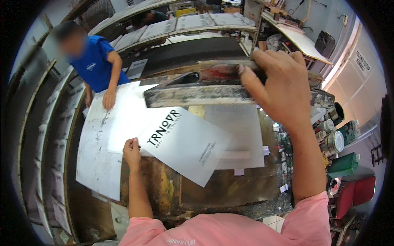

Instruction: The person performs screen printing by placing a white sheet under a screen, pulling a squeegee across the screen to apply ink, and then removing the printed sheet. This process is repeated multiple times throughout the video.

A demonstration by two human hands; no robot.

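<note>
My left hand [132, 153] pinches the left edge of a thin white sheet [188, 143] with dark printing, which slants over the worktable [164, 180]. My right hand [281, 82] is raised, its fingers wrapped over the top of a paint-stained screen printing frame [197, 97] tilted up above the table's far side. Under the frame lies a translucent sheet [242, 139], partly covered by the printed one. Small pale tabs [239, 172] sit along its edges. The frame's underside is largely hidden.
At the far left a person in a blue shirt [96, 61] rests a hand by a white board [98, 164]. Racks [197, 28] of sheets stand behind and left. On the right are paint cans [333, 141], a green jerrycan [342, 164] and a red chair [355, 197].
</note>
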